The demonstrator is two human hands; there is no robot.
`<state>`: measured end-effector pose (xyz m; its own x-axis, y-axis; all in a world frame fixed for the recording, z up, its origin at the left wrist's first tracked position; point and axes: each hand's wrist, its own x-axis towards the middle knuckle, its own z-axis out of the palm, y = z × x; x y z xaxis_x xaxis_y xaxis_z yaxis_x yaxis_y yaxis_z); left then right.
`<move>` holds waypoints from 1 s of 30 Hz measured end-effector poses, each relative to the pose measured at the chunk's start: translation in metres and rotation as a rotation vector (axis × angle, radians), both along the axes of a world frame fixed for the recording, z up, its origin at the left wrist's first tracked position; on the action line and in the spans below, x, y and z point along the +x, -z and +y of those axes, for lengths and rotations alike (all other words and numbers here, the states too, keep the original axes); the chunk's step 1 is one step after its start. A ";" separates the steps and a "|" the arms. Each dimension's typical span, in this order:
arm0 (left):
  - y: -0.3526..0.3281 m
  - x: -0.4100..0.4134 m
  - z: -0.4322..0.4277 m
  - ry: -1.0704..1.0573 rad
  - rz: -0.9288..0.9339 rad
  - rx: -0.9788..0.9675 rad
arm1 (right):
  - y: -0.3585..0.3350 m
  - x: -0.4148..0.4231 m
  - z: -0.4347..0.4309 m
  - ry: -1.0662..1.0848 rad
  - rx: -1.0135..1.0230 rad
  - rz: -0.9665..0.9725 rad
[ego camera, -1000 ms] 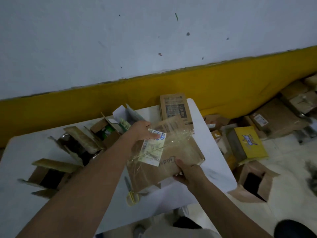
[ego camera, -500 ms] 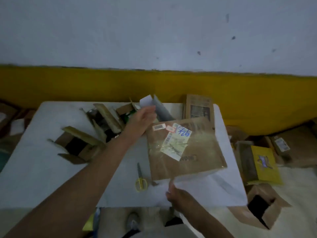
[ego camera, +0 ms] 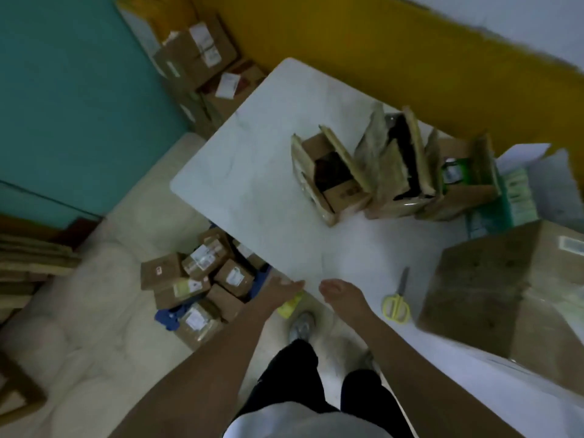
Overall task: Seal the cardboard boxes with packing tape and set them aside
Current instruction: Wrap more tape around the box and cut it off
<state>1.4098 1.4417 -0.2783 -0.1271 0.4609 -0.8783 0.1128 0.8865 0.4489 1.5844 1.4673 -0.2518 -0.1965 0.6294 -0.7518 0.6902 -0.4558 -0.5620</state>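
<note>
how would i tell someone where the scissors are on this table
Look at the white table. Near its front edge, between the right hand and the big closed cardboard box, lie the scissors. They alone on the table are small and flat, with yellow loop handles and grey blades.

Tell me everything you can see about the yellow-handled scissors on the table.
The scissors have two yellow loop handles, plastic by the look, and grey metal blades lying shut together. They lie flat on the white table, handles toward its near edge, blades pointing away. They sit between the right hand and the large brown cardboard box, apart from both. Nothing but the tabletop touches them. The picture is blurred, so finer detail cannot be made out.
</note>
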 end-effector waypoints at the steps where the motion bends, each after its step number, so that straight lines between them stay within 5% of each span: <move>1: 0.017 -0.001 -0.002 0.021 -0.027 0.034 | 0.004 -0.006 0.004 -0.016 -0.005 -0.034; 5: 0.104 -0.018 -0.011 0.108 -0.067 -0.062 | 0.023 -0.019 0.004 0.095 -0.135 -0.079; 9: 0.022 -0.009 0.020 0.059 -0.065 -0.134 | 0.049 -0.028 -0.005 0.270 -0.295 -0.041; 14: -0.040 0.005 0.044 0.297 0.114 -0.108 | 0.024 -0.054 0.001 0.705 -0.457 0.218; 17: -0.085 0.020 0.048 0.301 0.119 0.107 | -0.017 -0.047 0.017 0.727 -0.266 0.253; 22: -0.164 0.083 0.053 0.203 -0.125 0.325 | -0.122 0.032 0.027 0.625 0.370 0.207; 30: -0.273 0.244 0.037 0.581 -0.489 0.640 | -0.245 0.219 -0.008 0.779 0.784 -0.016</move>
